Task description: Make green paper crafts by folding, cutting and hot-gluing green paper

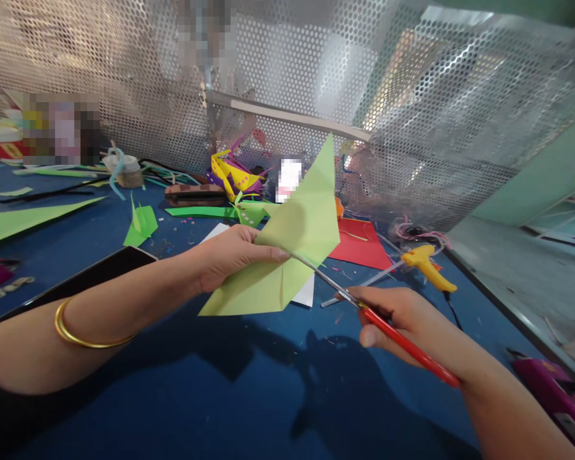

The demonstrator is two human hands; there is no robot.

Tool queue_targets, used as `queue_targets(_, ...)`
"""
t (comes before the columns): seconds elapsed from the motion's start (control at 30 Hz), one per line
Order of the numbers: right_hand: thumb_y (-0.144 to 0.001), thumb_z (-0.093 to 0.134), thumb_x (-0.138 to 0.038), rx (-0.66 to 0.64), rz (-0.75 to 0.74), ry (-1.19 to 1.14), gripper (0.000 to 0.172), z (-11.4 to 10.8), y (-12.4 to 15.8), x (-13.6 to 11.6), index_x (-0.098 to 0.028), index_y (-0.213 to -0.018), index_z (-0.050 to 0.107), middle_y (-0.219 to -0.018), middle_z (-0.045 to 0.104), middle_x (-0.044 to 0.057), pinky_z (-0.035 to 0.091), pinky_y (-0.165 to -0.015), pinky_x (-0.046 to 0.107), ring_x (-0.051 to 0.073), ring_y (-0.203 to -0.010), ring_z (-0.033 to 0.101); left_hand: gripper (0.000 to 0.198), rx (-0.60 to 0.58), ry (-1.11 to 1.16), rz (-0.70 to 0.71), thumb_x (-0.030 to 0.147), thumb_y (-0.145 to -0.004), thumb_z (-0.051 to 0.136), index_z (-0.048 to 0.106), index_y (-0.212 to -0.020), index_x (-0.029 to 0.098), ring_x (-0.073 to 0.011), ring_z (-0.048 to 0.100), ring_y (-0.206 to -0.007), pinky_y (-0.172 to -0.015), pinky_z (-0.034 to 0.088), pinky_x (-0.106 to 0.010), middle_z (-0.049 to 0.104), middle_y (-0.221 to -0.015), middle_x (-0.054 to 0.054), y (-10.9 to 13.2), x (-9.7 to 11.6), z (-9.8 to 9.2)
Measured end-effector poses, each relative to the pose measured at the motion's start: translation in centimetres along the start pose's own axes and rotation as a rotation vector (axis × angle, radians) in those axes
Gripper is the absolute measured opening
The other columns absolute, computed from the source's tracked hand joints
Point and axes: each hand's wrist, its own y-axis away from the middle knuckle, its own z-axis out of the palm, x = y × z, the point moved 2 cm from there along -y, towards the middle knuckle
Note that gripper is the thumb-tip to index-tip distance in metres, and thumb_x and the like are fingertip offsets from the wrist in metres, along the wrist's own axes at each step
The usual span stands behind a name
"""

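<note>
My left hand (230, 254) pinches a folded light green paper sheet (294, 239) and holds it up above the blue table (211, 383). A gold bangle sits on that forearm. My right hand (397, 319) grips red-handled scissors (364, 306). Their metal blades reach left into the lower right edge of the green paper. A white sheet (306, 294) lies flat on the table under the green paper.
A red paper (359, 243) and a yellow glue gun (426, 263) lie to the right. Green scraps (141, 225), a green strip (206, 211) and a yellow-purple paper craft (232, 176) sit behind. A dark tablet (96, 275) lies under my left arm. A perforated metal screen (412, 128) closes the far side.
</note>
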Motion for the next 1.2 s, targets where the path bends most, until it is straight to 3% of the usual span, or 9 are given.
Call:
queue_targets(0.33, -0.082, 0.055, -0.064, -0.004, 0.01, -0.052, 0.048, 0.1, 0.0, -0.8, -0.023, -0.103, 0.065, -0.065, 0.062, -0.001, 0.036, -0.049, 0.023, 0.013, -0.053, 0.047, 0.025, -0.018, 0.004, 0.017, 0.033, -0.061, 0.084, 0.077, -0.079, 0.016, -0.0219, 0.069, -0.062, -0.064, 0.056, -0.034, 0.077, -0.078, -0.009, 0.1, -0.2, 0.0)
queue_targets(0.73, -0.083, 0.06, -0.056, -0.004, 0.055, 0.027, 0.035, -0.1, -0.1, -1.2, -0.021, -0.086, 0.064, -0.063, 0.06, -0.003, 0.034, -0.053, 0.024, 0.013, -0.056, 0.048, 0.025, -0.011, -0.004, 0.009, 0.034, -0.061, 0.084, 0.077, -0.078, 0.017, -0.0214, 0.068, -0.061, -0.062, 0.056, -0.034, 0.076, -0.076, -0.009, -0.1, -0.2, 0.0)
queue_targets(1.2, -0.085, 0.06, -0.05, -0.016, 0.057, 0.008, 0.03, -0.4, 0.0, -1.8, -0.022, -0.089, 0.067, -0.072, 0.07, 0.001, 0.04, -0.054, 0.028, 0.016, -0.059, 0.058, 0.024, -0.016, -0.007, 0.007, 0.034, -0.061, 0.084, 0.077, -0.077, 0.017, -0.0219, 0.069, -0.062, -0.063, 0.056, -0.035, 0.076, -0.077, -0.009, -0.1, -0.3, 0.0)
